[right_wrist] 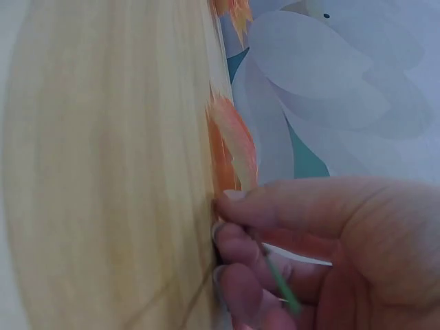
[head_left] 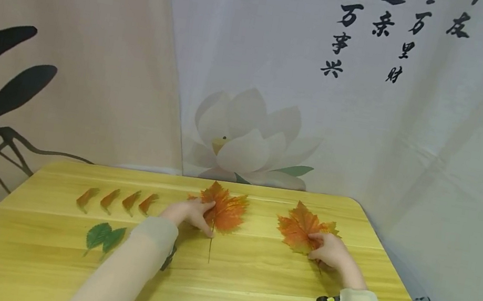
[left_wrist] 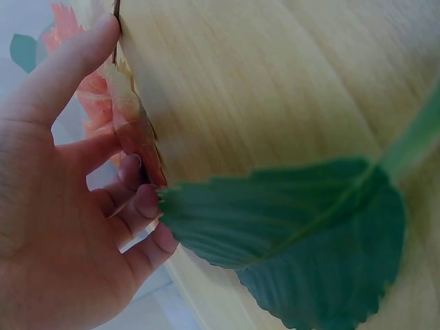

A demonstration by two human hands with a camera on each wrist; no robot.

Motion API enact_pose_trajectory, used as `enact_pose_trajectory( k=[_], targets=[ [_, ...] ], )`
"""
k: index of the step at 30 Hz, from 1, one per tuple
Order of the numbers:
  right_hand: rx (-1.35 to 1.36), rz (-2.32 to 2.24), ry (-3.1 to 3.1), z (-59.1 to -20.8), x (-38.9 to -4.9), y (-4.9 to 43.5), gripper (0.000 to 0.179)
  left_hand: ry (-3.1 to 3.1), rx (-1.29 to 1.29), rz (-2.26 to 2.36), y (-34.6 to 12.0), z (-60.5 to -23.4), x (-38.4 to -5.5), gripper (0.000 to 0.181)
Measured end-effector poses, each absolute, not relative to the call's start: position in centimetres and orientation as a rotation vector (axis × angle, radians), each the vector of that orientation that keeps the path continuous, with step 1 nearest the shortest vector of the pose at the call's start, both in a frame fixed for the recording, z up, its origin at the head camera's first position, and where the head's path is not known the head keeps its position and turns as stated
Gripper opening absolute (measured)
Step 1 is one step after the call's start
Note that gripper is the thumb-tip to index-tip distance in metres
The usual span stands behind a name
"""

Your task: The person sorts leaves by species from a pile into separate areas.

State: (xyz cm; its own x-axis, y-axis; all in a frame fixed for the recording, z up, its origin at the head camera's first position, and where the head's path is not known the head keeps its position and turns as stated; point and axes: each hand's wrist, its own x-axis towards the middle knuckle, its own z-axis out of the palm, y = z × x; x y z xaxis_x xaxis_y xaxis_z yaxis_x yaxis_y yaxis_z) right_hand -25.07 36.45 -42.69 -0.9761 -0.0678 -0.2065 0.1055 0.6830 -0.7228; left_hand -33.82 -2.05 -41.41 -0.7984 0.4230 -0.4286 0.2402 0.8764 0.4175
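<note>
My left hand (head_left: 192, 214) spreads over an orange maple leaf (head_left: 227, 209) lying near the back edge. Its thumb touches the thin stem, and the other fingers rest at the leaf's edge (left_wrist: 141, 130), slightly bent. A bit of orange shows behind that hand, partly hidden. To the right, my right hand (head_left: 332, 251) pinches a second orange maple leaf (head_left: 298, 226) near its base between thumb and fingers. In the right wrist view the stem (right_wrist: 275, 275), green at its end, sticks out past the fingers. Part of this leaf is hidden by the hand.
Several small curled orange-brown leaves (head_left: 108, 198) lie in a row at the back left of the wooden table (head_left: 236, 298). Two green leaves (head_left: 99, 234) lie below them, beside the left sleeve. A printed cloth (head_left: 261, 31) hangs behind the table.
</note>
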Motion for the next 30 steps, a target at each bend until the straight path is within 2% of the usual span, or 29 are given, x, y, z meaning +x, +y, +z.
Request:
enact_pose_trajectory(
  k=[9, 30],
  targets=[
    [0.099, -1.382, 2.521, -42.55, -24.87, 36.72, 0.061, 2.514, 0.481, 0.467, -2.04, -41.41, -33.77, 0.101],
    [0.118, -1.437, 2.529, -41.65, -24.76, 36.6, 0.06, 2.518, 0.488, 0.481, -2.17, -41.48, -33.67, 0.101]
  ],
)
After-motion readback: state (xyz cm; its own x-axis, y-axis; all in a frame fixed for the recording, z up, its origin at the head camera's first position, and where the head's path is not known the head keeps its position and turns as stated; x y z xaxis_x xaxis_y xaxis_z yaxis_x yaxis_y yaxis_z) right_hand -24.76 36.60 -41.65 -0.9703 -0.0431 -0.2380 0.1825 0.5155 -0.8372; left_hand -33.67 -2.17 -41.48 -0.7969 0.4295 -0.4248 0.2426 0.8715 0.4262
